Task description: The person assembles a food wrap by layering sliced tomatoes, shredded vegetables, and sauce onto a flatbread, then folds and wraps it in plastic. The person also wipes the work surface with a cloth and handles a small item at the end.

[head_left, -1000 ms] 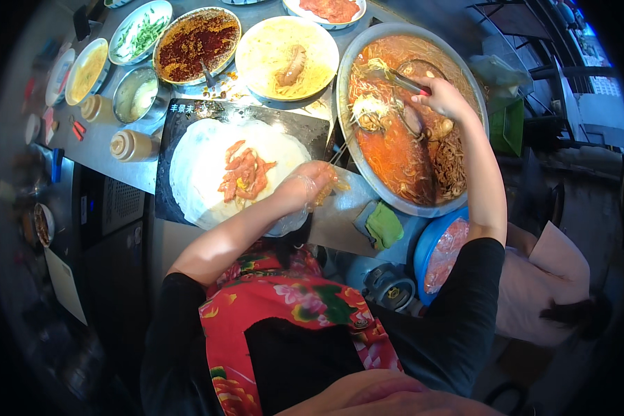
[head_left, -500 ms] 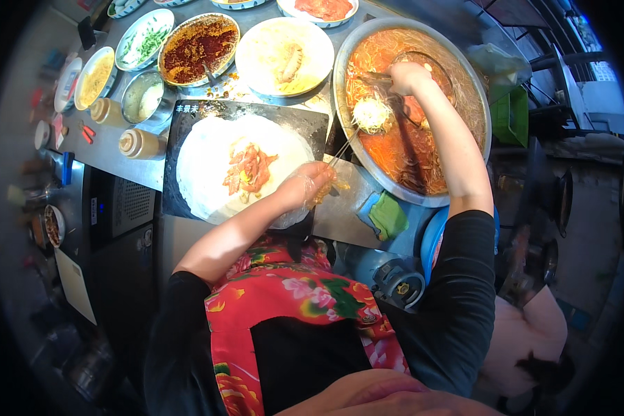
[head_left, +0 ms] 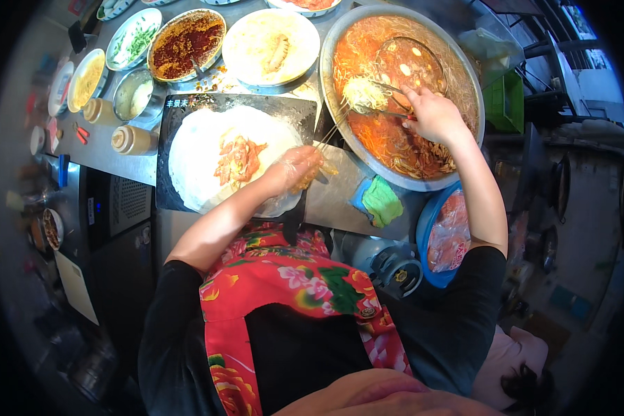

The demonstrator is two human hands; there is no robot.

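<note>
My left hand, in a thin clear glove, is closed around the ends of several thin skewers. They reach over the near-left rim of a large metal pot of red broth. A pale bundle of thin strands, perhaps enoki mushrooms, sits at their far end. My right hand grips tongs over the broth, their two arms spread on either side of the bundle. Below my left wrist lies a round white wrapper on a black board, with orange-pink meat slices on it.
Behind the board stand a plate of pale yellow food, a bowl of chili flakes and a plate of chopped greens. Squeeze bottles are left. A green cloth and blue basin lie near the pot. Another person is lower right.
My right hand has drawn back and right from deeper over the pot, and the tongs now straddle the pale bundle. My left hand keeps its hold on the skewers. The view has shifted slightly.
</note>
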